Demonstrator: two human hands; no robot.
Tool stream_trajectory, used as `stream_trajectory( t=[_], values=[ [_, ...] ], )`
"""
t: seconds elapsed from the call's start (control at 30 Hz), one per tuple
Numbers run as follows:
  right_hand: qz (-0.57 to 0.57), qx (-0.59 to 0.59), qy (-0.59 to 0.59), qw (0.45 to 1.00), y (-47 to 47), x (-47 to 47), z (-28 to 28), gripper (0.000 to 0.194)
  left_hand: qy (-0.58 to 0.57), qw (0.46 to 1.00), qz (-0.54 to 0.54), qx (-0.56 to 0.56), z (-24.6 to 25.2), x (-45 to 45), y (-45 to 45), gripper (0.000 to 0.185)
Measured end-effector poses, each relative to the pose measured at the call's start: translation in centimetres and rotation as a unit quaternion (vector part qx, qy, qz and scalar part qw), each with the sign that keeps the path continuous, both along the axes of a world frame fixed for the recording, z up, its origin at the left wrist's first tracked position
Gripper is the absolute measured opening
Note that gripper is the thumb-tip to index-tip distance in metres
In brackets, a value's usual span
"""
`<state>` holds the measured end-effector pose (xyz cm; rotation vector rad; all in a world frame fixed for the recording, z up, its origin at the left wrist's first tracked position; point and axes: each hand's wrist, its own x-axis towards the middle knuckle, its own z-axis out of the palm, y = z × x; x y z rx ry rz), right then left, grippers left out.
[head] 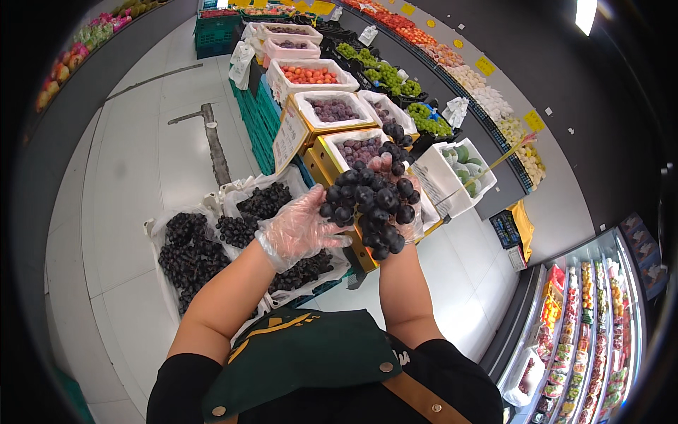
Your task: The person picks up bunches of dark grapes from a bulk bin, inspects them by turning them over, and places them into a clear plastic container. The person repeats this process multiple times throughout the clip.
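A large bunch of black grapes [377, 199] hangs in front of me. Behind it, my right hand [416, 217] in a clear plastic glove supports the bunch; the grapes hide most of its palm and fingers. My left hand [302, 228], gloved too, is at the bunch's left edge with fingers spread, its fingertips touching or nearly touching the grapes. Below and left of that hand stand white-lined crates of black grapes [193, 259], with more black grapes [265, 200] in the crate behind. Past the held bunch is a box of purple-red grapes [360, 151].
Boxes of plums or grapes [333, 109] and orange-red fruit [310, 75] run away from me on green crates [254, 124]. Green grapes [392, 78] lie right of them. A white foam box [442, 164] holds netted green fruit. A lit refrigerated display [577, 328] stands at right.
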<state>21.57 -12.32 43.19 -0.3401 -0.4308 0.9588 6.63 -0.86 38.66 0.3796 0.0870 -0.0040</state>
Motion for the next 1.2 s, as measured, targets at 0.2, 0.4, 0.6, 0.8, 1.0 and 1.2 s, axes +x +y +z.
stream_trajectory(
  t=[0.2, 0.4, 0.6, 0.8, 1.0, 1.2],
  values=[
    [-0.020, 0.038, 0.235, 0.971, 1.4, 0.0, 0.9, 0.033, -0.058, 0.996, 0.029, 0.060, -0.4, -1.9, 0.8, 0.043],
    [-0.017, 0.081, 0.076, 0.994, 2.3, -1.6, -0.4, 0.038, 0.006, 0.992, 0.075, 0.097, 1.2, -4.1, 1.2, 0.042],
    [0.026, 0.114, -0.021, 0.993, 3.1, 0.3, -2.1, 0.040, -0.009, 0.990, 0.092, 0.108, 1.8, -4.5, 1.8, 0.046],
    [0.146, 0.168, 0.124, 0.967, 2.8, 0.4, -2.4, 0.035, 0.001, 0.989, 0.098, 0.107, 2.0, -5.1, 2.1, 0.047],
    [0.100, 0.106, -0.078, 0.986, 2.2, -0.3, -1.5, 0.024, 0.019, 0.991, 0.083, 0.101, 0.2, -4.7, 2.3, 0.047],
    [0.045, 0.037, -0.128, 0.990, 0.8, -2.4, 0.1, 0.025, 0.027, 0.993, 0.060, 0.093, -0.8, -4.1, 2.5, 0.048]
  ],
)
